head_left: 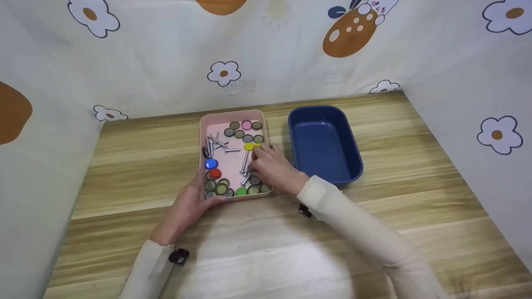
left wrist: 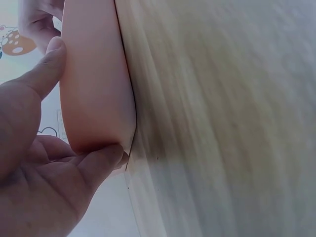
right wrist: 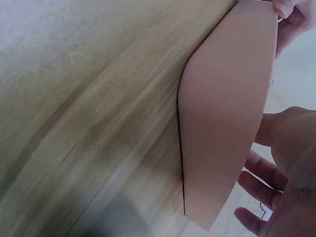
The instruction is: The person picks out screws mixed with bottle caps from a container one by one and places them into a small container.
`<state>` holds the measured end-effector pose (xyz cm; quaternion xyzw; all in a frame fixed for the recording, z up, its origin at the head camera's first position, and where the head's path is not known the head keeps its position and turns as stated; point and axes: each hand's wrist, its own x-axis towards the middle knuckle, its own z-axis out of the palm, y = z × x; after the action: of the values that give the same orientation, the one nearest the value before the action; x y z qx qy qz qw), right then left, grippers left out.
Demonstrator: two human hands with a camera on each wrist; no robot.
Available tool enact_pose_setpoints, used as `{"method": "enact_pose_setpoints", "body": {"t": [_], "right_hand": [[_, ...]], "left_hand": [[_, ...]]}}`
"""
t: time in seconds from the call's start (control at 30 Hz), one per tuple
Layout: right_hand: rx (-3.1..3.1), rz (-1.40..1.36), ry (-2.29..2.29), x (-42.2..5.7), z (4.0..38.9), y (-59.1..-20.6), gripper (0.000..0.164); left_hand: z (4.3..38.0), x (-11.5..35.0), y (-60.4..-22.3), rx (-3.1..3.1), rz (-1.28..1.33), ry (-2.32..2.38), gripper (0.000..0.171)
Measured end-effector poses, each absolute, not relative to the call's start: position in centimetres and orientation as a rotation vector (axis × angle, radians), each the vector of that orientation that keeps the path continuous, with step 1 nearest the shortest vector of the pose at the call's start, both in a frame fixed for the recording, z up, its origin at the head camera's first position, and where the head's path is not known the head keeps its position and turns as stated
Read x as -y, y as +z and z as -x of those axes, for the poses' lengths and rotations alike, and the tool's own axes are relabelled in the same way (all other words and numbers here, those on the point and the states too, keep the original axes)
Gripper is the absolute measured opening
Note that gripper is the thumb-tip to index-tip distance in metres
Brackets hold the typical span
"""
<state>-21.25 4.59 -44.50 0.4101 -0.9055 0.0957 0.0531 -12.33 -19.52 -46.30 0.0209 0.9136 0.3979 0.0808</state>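
The pink tray (head_left: 230, 165), gripped at its near-left corner by the left hand (head_left: 190, 204), contains bottle caps (head_left: 222, 188) and metal bolts (head_left: 232, 150) — likely light, hard and slick, best pinched by rim or shank — with the right hand (head_left: 274, 168) inside its right edge, whether pinching anything cannot be told.

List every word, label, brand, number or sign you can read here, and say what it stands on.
"TH…": left boxed print on the patterned wall sheet; remaining letters too faint.
Right boxed print, same sheet: too faint to read reliably.
Faint marks on the sheet, right wrist view: too blurred.
Black device at the left wrist: pale mark, too small.
Pink tray, blue tray, bottle caps: no readable text.
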Motion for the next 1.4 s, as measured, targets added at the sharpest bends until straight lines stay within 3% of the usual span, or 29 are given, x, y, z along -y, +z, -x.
{"method": "enact_pose_setpoints", "body": {"t": [1.4], "right_hand": [[2.583,-1.296,-0.185,-2.8,21.7,-45.1,0.019]], "left_hand": [[12.2,19.4,-46.2,-2.737,-0.064,1.106,0.114]]}}
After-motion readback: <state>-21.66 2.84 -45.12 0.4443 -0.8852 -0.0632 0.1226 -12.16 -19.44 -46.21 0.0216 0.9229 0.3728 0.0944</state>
